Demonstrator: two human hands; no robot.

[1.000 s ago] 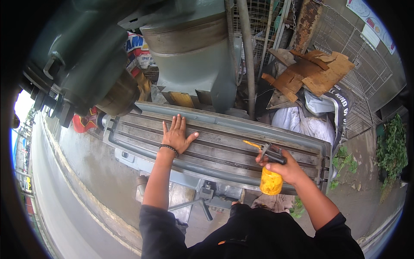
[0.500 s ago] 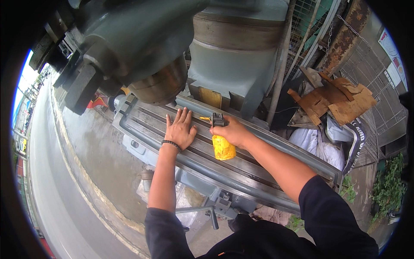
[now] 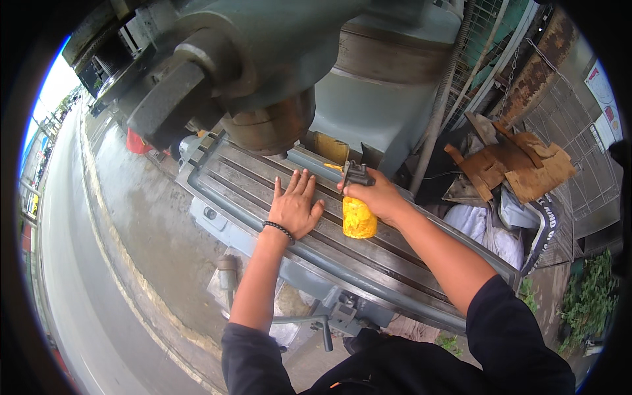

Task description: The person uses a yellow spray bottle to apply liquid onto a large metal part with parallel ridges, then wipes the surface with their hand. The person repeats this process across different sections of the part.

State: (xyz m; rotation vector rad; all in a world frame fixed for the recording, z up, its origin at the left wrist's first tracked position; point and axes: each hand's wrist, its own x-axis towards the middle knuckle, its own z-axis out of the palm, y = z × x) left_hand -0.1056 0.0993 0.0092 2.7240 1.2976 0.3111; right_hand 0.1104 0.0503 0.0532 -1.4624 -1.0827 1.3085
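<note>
My left hand (image 3: 294,205) lies flat on the grey slotted metal table (image 3: 217,181) of a milling machine, fingers spread, with a dark beaded bracelet at the wrist. In my right hand (image 3: 383,199) is a yellow oil can (image 3: 359,219) with a dark pump head and a thin yellow spout pointing left. My fingers wrap round its upper part, just right of my left hand. The can is over the slots; whether its base touches the table I cannot tell. Close above my left fingertips hangs the machine's spindle (image 3: 273,128).
The grey machine column (image 3: 382,108) rises behind the table. A crank handle (image 3: 326,332) sticks out below the front edge. Broken brown boards (image 3: 520,158) and white sacks (image 3: 484,230) are piled at the right. A road (image 3: 79,250) runs along the left.
The view has shifted, so the machine and both hands appear farther right. My left hand stays flat on the table, and my right hand still holds the oil can beside it.
</note>
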